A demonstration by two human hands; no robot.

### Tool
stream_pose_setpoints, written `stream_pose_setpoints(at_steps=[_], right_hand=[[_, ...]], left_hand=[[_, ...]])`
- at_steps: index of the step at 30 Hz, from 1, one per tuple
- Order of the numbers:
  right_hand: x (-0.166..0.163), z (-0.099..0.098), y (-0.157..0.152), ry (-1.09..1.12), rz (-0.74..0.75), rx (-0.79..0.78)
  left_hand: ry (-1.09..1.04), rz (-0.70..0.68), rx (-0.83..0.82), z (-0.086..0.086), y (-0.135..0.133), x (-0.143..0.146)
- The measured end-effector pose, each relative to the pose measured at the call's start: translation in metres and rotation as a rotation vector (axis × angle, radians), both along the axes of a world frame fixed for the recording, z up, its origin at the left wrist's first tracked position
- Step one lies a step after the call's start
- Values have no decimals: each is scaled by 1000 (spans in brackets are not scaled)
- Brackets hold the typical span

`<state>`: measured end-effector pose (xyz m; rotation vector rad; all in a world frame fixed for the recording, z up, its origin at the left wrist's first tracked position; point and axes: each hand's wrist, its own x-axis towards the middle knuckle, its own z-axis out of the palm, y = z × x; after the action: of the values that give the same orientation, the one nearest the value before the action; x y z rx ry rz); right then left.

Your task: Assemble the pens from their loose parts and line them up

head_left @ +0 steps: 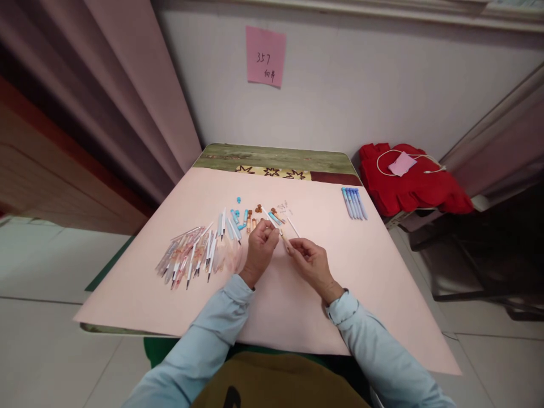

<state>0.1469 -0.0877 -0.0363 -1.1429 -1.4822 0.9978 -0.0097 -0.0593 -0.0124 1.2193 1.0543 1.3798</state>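
Note:
Over the middle of the table my left hand is closed, pinching a thin white pen refill that slants up and to the left. Close by on its right, my right hand pinches a pale tan pen barrel between thumb and fingers. The refill and barrel are nearly in line; my fingers partly hide where they meet. Just beyond my hands lie blue pen parts, brown caps and small clear pieces. Another white refill rests past my right fingers.
On the left is a pile of clear pen barrels and white refills. Several blue pens lie side by side at the right on the pink-covered table. Red cloth with a white cord sits beyond the right edge. A wall stands behind.

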Motion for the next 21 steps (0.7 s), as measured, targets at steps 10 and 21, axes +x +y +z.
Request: stream_pose_setpoints(at_steps=[10,21], right_hand=[[-2,8,-3,30,1,-33],[6,11,3,387,-40,-141]], left_hand=[[71,-23,58,0,-3,2],[85,86,97,7,-10,-1]])
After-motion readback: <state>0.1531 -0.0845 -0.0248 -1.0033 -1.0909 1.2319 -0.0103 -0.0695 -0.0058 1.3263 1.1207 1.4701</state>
